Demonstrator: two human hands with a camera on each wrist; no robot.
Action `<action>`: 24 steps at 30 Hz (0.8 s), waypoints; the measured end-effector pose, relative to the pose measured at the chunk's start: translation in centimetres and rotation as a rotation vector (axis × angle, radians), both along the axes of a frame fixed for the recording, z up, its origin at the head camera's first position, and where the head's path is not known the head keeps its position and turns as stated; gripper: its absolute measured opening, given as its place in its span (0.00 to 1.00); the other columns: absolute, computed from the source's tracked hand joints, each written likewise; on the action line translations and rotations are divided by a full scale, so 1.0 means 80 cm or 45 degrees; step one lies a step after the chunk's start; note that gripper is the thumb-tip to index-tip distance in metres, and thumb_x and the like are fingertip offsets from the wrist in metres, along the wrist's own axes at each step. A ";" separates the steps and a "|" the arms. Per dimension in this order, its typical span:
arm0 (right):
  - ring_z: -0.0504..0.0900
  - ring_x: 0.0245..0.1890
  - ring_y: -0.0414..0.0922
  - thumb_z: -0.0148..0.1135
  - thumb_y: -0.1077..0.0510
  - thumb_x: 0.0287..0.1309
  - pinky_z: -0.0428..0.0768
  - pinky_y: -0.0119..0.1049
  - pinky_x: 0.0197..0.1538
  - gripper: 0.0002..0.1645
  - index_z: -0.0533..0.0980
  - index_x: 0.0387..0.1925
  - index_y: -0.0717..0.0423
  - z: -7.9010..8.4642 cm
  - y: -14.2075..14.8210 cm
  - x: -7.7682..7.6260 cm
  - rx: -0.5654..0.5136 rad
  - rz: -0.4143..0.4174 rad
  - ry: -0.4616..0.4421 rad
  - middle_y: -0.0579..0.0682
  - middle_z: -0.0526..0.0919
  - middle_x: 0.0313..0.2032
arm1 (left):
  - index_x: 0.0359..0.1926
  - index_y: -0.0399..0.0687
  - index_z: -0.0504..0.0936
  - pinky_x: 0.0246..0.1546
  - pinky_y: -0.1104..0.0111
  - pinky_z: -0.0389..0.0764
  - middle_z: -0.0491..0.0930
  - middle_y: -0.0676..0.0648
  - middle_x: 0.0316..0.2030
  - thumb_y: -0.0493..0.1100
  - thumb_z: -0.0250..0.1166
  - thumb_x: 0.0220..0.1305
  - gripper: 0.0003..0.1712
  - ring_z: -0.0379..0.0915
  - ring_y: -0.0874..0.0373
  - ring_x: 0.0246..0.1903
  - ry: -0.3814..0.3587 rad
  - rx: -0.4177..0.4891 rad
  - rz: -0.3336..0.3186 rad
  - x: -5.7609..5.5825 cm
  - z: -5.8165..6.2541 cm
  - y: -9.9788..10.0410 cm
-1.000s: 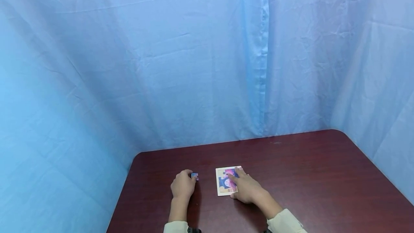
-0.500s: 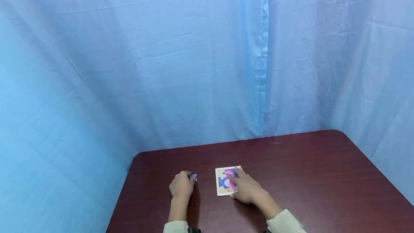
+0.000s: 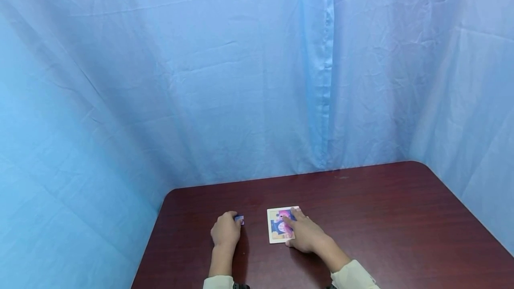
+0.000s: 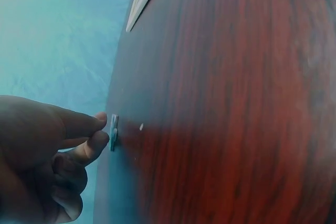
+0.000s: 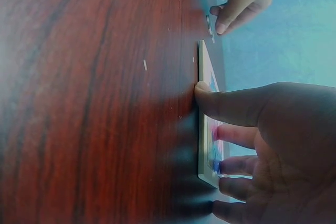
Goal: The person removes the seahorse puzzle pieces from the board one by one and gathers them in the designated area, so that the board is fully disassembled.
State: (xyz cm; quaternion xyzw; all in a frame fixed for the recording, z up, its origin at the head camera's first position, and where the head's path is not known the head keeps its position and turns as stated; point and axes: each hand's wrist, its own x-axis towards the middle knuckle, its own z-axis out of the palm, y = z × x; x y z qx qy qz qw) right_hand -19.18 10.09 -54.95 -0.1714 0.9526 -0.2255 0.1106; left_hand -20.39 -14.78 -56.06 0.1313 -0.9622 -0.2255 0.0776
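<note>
My left hand [image 3: 225,230] is at the left of the table, thumb and index finger pinching a small blue and pink puzzle piece [image 3: 240,220]. In the left wrist view the piece [image 4: 113,132] shows nearly edge-on at the fingertips; its gap from the tabletop cannot be judged. My right hand [image 3: 308,234] holds a square jigsaw puzzle board [image 3: 270,231] with a pale rim and a pink and blue picture. Its thumb [image 5: 206,96] presses the near edge, while other fingers spread over the picture and far edge. The hand hides the board's right part.
Both hands work over a dark red-brown wooden table [image 3: 369,217] with rounded far corners. Light blue curtains [image 3: 241,79] hang behind and along its sides. A tiny pale speck [image 4: 141,127] lies on the tabletop near the left hand.
My left hand has shifted slightly left with the puzzle piece, and its fingers cover more of it. The right hand and the puzzle board have stayed almost still.
</note>
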 end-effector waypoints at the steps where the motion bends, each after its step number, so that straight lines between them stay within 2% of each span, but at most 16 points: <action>1: 0.62 0.80 0.66 0.79 0.53 0.55 0.66 0.63 0.76 0.45 0.73 0.73 0.57 0.000 0.000 0.000 0.001 0.000 -0.001 0.70 0.62 0.78 | 0.55 0.47 0.89 0.39 0.45 0.85 0.91 0.41 0.47 0.48 0.74 0.68 0.18 0.89 0.43 0.39 0.006 0.003 -0.010 0.000 0.000 0.002; 4: 0.62 0.80 0.65 0.79 0.53 0.55 0.66 0.63 0.77 0.45 0.73 0.73 0.57 0.000 0.000 0.000 0.002 0.001 -0.003 0.70 0.62 0.78 | 0.53 0.49 0.90 0.38 0.47 0.86 0.92 0.42 0.45 0.48 0.74 0.67 0.16 0.89 0.45 0.37 0.035 0.022 -0.055 0.001 0.002 0.010; 7: 0.61 0.80 0.66 0.79 0.54 0.55 0.66 0.63 0.77 0.44 0.74 0.71 0.58 0.000 0.000 0.000 -0.015 -0.003 -0.001 0.70 0.63 0.78 | 0.52 0.49 0.90 0.34 0.51 0.84 0.91 0.46 0.37 0.48 0.74 0.67 0.15 0.86 0.51 0.31 0.055 0.062 -0.104 0.002 0.005 0.021; 12: 0.61 0.80 0.66 0.79 0.54 0.55 0.65 0.63 0.77 0.38 0.77 0.65 0.62 -0.001 -0.001 -0.001 -0.034 -0.015 0.002 0.69 0.64 0.78 | 0.51 0.48 0.91 0.26 0.62 0.73 0.81 0.54 0.25 0.47 0.74 0.67 0.15 0.71 0.62 0.21 0.053 0.140 -0.194 0.004 0.007 0.041; 17: 0.62 0.80 0.65 0.79 0.54 0.56 0.65 0.63 0.77 0.35 0.78 0.63 0.62 -0.004 0.000 -0.002 -0.039 -0.016 -0.004 0.69 0.64 0.78 | 0.49 0.48 0.91 0.25 0.66 0.68 0.80 0.56 0.23 0.46 0.74 0.67 0.13 0.67 0.65 0.21 0.060 0.151 -0.272 0.004 0.006 0.059; 24: 0.59 0.81 0.65 0.77 0.53 0.59 0.64 0.64 0.78 0.36 0.77 0.65 0.62 -0.007 0.002 -0.001 -0.028 0.012 -0.004 0.69 0.62 0.79 | 0.50 0.46 0.91 0.22 0.69 0.64 0.77 0.57 0.22 0.45 0.74 0.67 0.13 0.65 0.65 0.20 0.042 0.188 -0.364 -0.001 0.003 0.078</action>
